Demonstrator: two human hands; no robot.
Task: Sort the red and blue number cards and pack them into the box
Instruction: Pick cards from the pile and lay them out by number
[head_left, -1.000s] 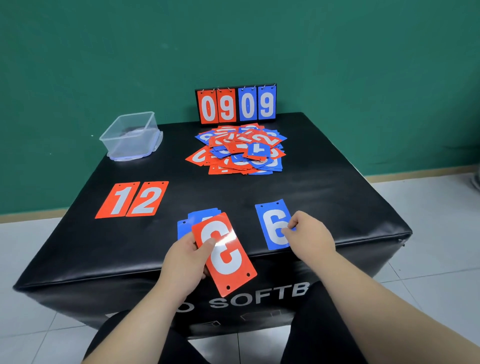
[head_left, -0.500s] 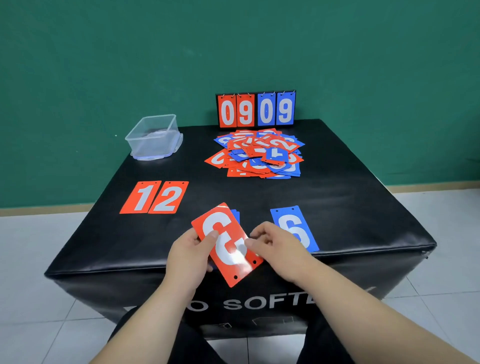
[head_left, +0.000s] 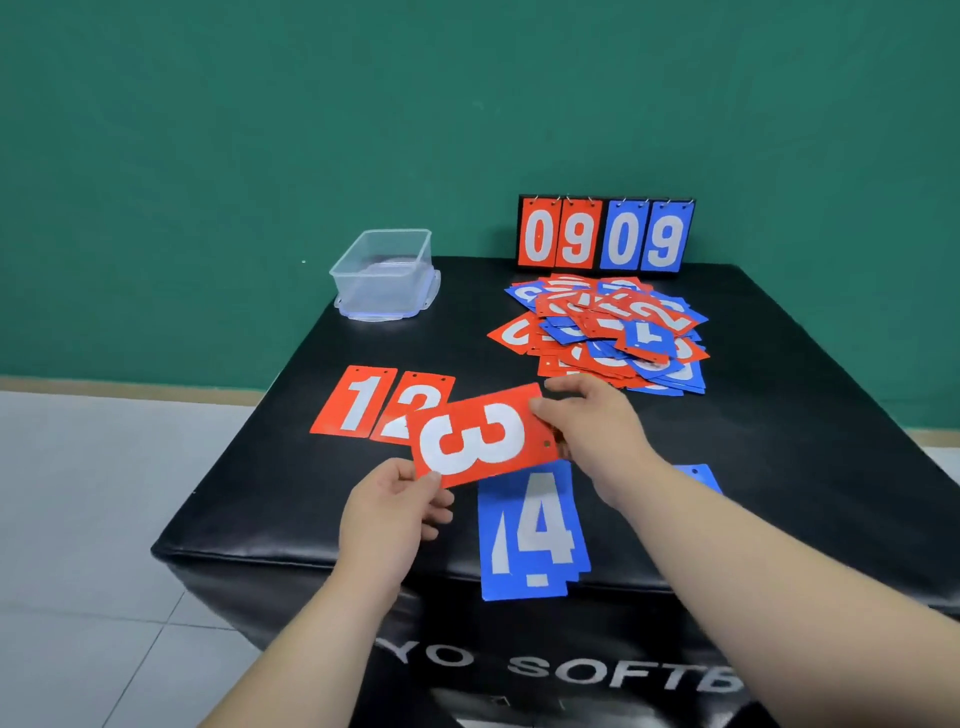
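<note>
The flat red card with a white 3 (head_left: 480, 435) has been carried over the red 2 card (head_left: 415, 389), pinched at its ends by the left hand (head_left: 387, 514) and right hand (head_left: 597, 431), likely to be laid down third.

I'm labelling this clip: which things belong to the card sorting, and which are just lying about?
Job: red 3 card, pinched by left hand and right hand; red 1 card; red 2 card; blue 4 stack; mixed card pile; clear box.
Lying about: scoreboard stand showing 0909; black padded block, merely the work surface.
</note>
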